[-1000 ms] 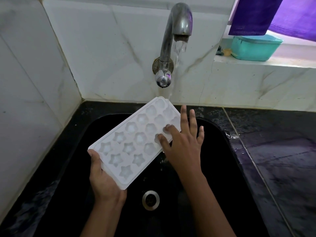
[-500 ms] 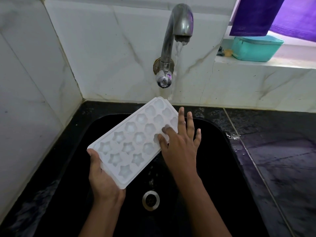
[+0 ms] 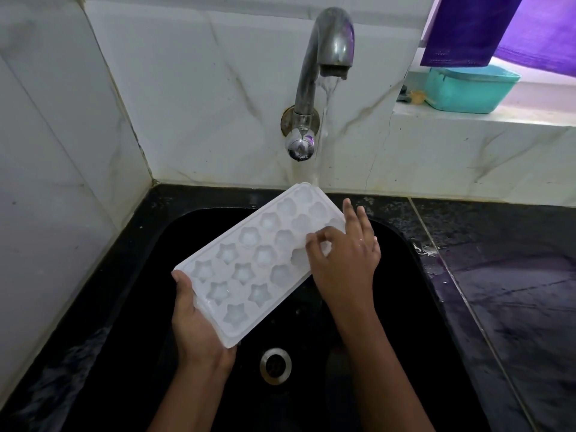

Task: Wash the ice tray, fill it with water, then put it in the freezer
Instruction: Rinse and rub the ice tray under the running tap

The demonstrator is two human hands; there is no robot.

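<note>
Ice tray point(image 3: 258, 266) wet, tilted; L hand point(image 3: 196, 325) grips its end, R hand point(image 3: 346, 260) pinches at cavities; may slip into sink point(image 3: 414, 322).

Head view: the person's two arms, both entering from the lower edge.

Left hand point(image 3: 194, 322): bare. The thumb and the fleshy base of the palm show; the remaining fingers are hidden.

Left forearm point(image 3: 187, 397): bare along all of its visible length, slender, narrowing to the wrist.

Right hand point(image 3: 343, 263): bare. The back shows, with knuckles and faint tendon ridges, and small bright wet glints near the knuckles. The fingers are long and slim; the nails are too small to judge.

Right forearm point(image 3: 380, 363): bare along all of its visible length, broadening toward the lower edge.
</note>
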